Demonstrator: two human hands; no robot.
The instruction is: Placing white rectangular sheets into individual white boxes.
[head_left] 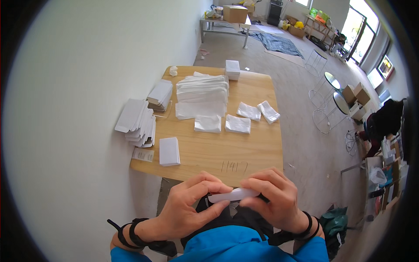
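Close to my body, beyond the table's near edge, a small flat white box (234,195) is held almost edge-on between both hands. My left hand (185,207) is closed on its left end, thumb below and fingers above. My right hand (278,196) grips the right end with bent fingers; part of that end is hidden. On the wooden table (209,153), a white box (169,151) lies at the near left. Several folded white plastic packets (238,124) lie in the middle. Behind them spreads a layered pile of white plastic bags (201,94).
Flattened white cartons (136,122) are heaped at the table's left edge, with another carton stack (160,94) behind. White boxes (232,70) stand at the far edge. The wall (109,65) is close on the left. Stools (340,102) and a person (386,124) are at the right.
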